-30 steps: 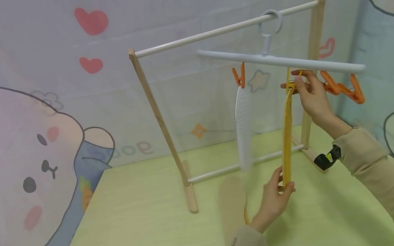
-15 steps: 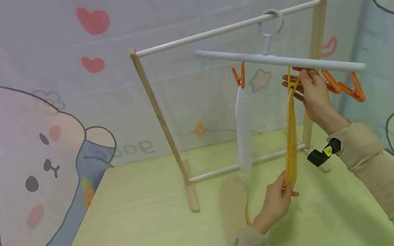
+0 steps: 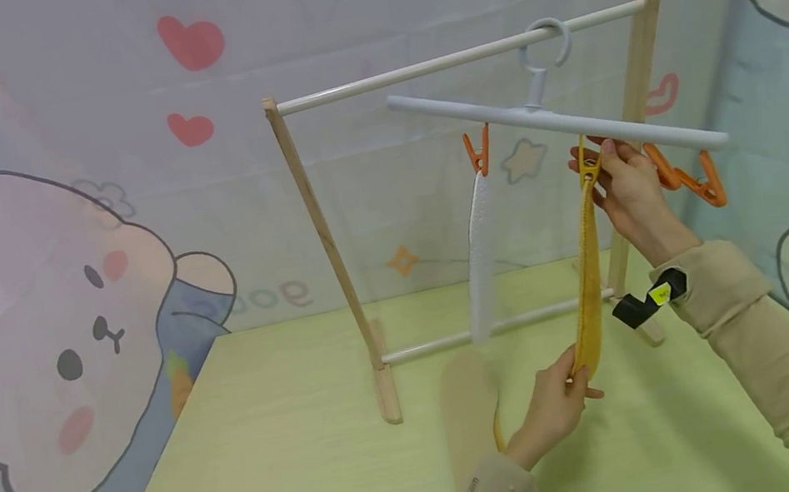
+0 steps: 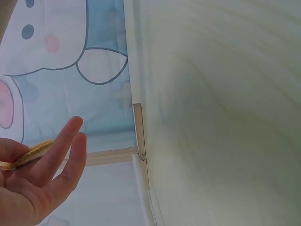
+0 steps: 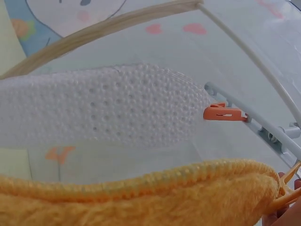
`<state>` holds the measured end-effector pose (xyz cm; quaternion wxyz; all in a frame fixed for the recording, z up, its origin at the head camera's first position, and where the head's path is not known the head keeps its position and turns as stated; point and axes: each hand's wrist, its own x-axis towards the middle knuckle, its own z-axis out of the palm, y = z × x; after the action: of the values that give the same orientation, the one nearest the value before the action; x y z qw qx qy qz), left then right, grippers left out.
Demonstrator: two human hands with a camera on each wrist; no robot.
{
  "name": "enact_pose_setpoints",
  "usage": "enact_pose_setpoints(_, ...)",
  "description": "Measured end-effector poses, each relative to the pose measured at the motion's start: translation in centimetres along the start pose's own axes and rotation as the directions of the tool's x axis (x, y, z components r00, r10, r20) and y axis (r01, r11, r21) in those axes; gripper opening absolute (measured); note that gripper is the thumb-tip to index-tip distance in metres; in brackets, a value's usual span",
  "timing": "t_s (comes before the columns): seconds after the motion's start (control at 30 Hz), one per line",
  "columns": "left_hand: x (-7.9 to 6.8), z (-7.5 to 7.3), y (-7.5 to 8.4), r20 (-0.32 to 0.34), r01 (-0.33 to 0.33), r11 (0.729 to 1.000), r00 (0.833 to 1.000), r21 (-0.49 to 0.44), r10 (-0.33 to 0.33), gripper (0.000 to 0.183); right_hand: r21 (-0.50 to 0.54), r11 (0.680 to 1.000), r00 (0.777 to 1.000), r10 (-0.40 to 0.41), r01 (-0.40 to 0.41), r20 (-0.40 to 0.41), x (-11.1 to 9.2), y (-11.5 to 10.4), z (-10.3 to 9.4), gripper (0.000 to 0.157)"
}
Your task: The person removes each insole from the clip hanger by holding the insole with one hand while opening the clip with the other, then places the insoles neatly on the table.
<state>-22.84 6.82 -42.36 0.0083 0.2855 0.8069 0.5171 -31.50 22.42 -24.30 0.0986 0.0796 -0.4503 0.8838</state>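
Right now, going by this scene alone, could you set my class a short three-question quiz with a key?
1. What colour is the clip on the white insole? A) yellow B) orange C) blue
2. True or false: the left hand grips the yellow insole near its lower end.
3. Fill in: the hanger hooks over the rack's top ____.

Key: 1 B; 2 true; 3 bar.

The head view looks forward and down from above the table, taking in the rack end to end. Left wrist: sideways and low, facing the far right corner. Right wrist: sideways, close to a yellow insole, facing left, sharing the white insole with the head view.
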Motion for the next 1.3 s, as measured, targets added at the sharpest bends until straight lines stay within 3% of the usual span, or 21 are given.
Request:
enact_pose_setpoints(0.23,-0.6,0.1,-0.6,0.052,0.011,0.999,0.999,-0.042,-0.009,0.032,0.026,1.000,1.000,-0.011,0.011,0.002,0.6,0.0,-0.6,0.023)
enact_pose_setpoints(0.4,-0.7,-0.2,-0.6,0.026,0.004,0.996,1.000,-0.086,-0.002,0.030,0.082,0.997,1.000,-0.002,0.000,0.024,0.6,-0.1,-1.0,0.023)
enact_pose_setpoints(0.57,-0.8,-0.6,-0.7,0.040,0.025,0.981,0.999,-0.194,-0.017,0.031,0.012,1.000,0.999,-0.011,0.010,0.035,0.5,-0.1,-0.9,0.024)
enact_pose_setpoints(0.67,-0.8,-0.8,-0.6,0.053,0.043,0.956,0.998,-0.290,-0.029,0.031,-0.039,0.999,0.999,-0.016,0.017,0.040,0.5,-0.1,-0.9,0.027)
enact_pose_setpoints(0.87,-0.8,-1.2,-0.1,0.091,0.101,0.871,0.994,-0.480,-0.066,0.031,-0.058,0.998,0.999,-0.023,0.025,0.034,0.4,0.1,-0.9,0.029)
enact_pose_setpoints(1.03,-1.1,-1.5,0.3,0.108,0.134,0.832,0.990,-0.539,-0.089,0.032,-0.092,0.994,0.998,-0.058,0.060,0.022,0.6,0.3,-1.1,0.027)
enact_pose_setpoints(1.13,-1.2,-1.8,0.4,0.102,0.178,0.808,0.984,-0.561,-0.145,0.032,-0.142,0.987,0.997,-0.077,0.079,0.016,0.6,0.4,-1.2,0.026)
enact_pose_setpoints(1.3,-1.4,-2.6,0.5,0.143,0.256,0.741,0.966,-0.621,-0.214,0.033,-0.241,0.967,0.996,-0.089,0.085,-0.009,0.6,0.6,-1.6,0.023)
